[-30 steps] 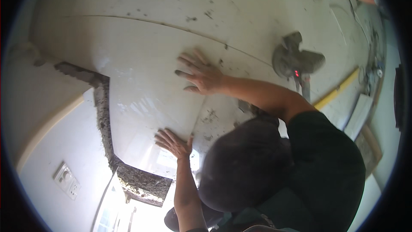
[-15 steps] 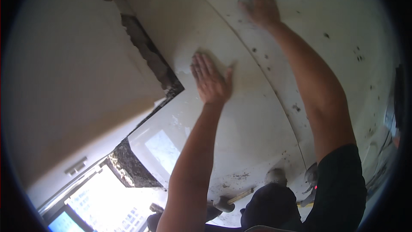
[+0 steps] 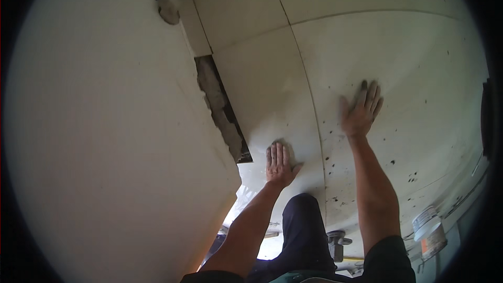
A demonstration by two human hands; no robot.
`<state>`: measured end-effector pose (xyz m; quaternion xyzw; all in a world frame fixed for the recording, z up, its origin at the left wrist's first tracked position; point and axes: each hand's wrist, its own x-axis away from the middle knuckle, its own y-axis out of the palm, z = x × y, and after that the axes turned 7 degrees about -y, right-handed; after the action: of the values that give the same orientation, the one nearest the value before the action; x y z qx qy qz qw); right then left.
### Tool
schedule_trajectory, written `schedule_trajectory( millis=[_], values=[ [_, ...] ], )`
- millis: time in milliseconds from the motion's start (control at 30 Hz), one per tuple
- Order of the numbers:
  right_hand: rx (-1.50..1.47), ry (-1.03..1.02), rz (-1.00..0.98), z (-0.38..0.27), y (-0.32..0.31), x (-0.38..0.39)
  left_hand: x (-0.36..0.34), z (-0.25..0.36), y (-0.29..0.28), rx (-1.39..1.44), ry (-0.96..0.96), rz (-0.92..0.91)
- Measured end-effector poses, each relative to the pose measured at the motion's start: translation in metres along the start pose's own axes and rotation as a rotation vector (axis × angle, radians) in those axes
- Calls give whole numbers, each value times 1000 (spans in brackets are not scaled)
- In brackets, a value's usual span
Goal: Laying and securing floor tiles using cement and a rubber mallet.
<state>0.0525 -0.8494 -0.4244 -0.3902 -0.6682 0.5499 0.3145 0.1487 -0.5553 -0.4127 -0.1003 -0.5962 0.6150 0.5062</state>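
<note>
My left hand (image 3: 281, 166) lies flat, fingers spread, on a large pale floor tile (image 3: 262, 81), just right of a ragged gap along the wall. Out to the right, my right hand (image 3: 360, 112) is also laid flat with fingers apart on the neighbouring tile (image 3: 419, 73). A thin dark joint (image 3: 309, 84) runs between the two tiles. Neither hand holds anything. My bent knee (image 3: 304, 212) in dark trousers is behind and between the hands. Dark specks dot the right tile.
The white wall (image 3: 115, 126) fills the left side. A rough, dark gap (image 3: 220, 107) lies at its foot, below a pipe stub (image 3: 168, 8). Near my knee stands a grey knobbed tool (image 3: 338, 243). Stained buckets (image 3: 430, 233) are at the lower right.
The view has swung, showing more wall and far tiles. Both hands appear lower in it, still flat on the tiles; the right now lies less far ahead of the left.
</note>
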Motion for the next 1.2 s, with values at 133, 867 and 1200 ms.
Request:
schedule_trajectory(
  millis=[133,867,1200],
  values=[
    [26,-17,-42,7,0,-6,-9,1,-8,-14,22,-159],
    [4,-60,-7,5,7,-7,0,-13,12,25,81,-96],
    [-105,-25,111,5,14,3,-3,-22,12,-88,152,-81]
  ],
)
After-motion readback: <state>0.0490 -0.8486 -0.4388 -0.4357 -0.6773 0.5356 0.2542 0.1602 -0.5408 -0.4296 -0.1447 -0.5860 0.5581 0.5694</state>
